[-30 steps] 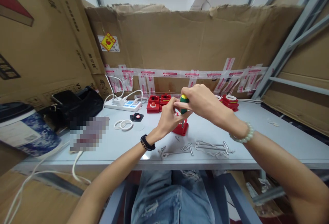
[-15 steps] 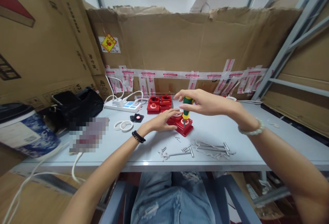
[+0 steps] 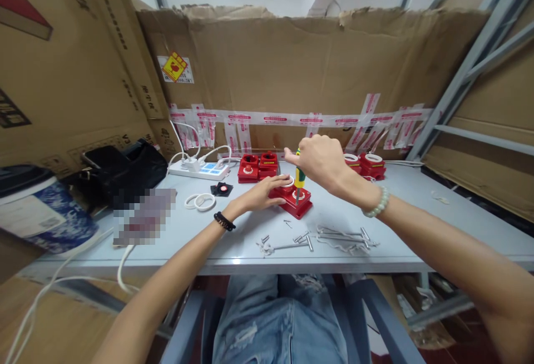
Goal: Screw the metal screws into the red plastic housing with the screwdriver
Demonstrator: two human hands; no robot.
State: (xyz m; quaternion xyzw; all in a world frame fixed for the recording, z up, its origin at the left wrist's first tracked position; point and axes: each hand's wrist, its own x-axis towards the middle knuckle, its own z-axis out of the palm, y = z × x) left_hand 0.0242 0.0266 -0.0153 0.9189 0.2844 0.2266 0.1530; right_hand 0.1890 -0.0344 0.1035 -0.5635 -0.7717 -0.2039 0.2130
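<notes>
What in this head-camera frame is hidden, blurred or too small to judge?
Head view only:
- Screwdriver: the handle is mostly covered by the right hand, so the grip is unclear.
- Screwdriver tip: too small to tell whether it sits in a screw on the red block.
- Left hand: its fingertips hide part of the block.
- Pixelated patch on the table: contents unreadable.
- Loose metal parts: too small to identify.

A storeroom workbench: taped cardboard walls (image 3: 317,69), metal shelving (image 3: 471,69), loose screws (image 3: 300,240).
</notes>
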